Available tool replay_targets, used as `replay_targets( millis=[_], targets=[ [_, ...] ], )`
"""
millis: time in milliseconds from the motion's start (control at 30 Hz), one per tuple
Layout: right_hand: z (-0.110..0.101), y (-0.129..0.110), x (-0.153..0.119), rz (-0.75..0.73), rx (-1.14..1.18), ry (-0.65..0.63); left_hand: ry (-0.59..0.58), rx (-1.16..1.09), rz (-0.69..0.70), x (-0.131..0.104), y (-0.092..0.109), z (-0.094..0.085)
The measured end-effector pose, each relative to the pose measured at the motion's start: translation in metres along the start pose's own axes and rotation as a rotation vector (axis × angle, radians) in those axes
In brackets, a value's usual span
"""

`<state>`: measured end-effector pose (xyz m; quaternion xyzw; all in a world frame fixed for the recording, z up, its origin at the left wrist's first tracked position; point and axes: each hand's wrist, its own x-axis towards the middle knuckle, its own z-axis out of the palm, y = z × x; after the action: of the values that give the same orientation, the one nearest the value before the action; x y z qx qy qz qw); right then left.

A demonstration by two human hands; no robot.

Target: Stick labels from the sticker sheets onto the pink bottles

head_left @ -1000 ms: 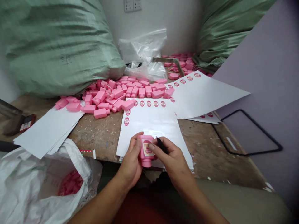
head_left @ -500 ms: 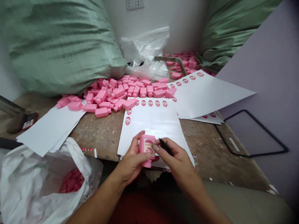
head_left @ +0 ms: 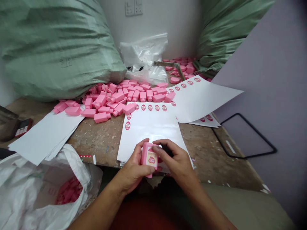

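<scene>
A small pink plastic bottle with an oval sticker on its face is gripped in my left hand, thumb across its lower part. The bottle tilts, neck toward me. My right hand is closed, its thumb and fingertips touching the bottle's upper right edge and the sticker. A slim black pointed tool is tucked in that hand, mostly hidden by the fingers; its exact kind is unclear. Beneath both hands lies a white sticker sheet with oval stickers left along its top and left edges.
Pink bottles are heaped behind the sheet. More sticker sheets lie right, white papers left. A white sack holding pink pieces stands front left. Green sacks and a clear plastic bag are behind; a black wire frame sits right.
My right thumb and fingers have come onto the bottle's upper end, and the black tool's tip has swung back into the hand. The bottle has tilted slightly. The view has shifted a little.
</scene>
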<state>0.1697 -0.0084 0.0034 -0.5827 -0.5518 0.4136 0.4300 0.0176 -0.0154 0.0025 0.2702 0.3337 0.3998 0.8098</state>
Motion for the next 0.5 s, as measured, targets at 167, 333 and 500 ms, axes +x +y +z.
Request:
replay_targets(
  millis=[167, 333, 500],
  targets=[
    [0.000, 0.006, 0.006, 0.054, 0.159, 0.026, -0.057, -0.128, -0.101, 0.000, -0.001, -0.007],
    [-0.002, 0.012, 0.004, 0.054, 0.083, 0.076, 0.096, -0.067, -0.076, -0.018, 0.018, -0.028],
    [-0.013, 0.025, 0.005, 0.019, -0.006, 0.120, 0.723, 0.310, 0.119, -0.105, 0.062, -0.105]
  ],
)
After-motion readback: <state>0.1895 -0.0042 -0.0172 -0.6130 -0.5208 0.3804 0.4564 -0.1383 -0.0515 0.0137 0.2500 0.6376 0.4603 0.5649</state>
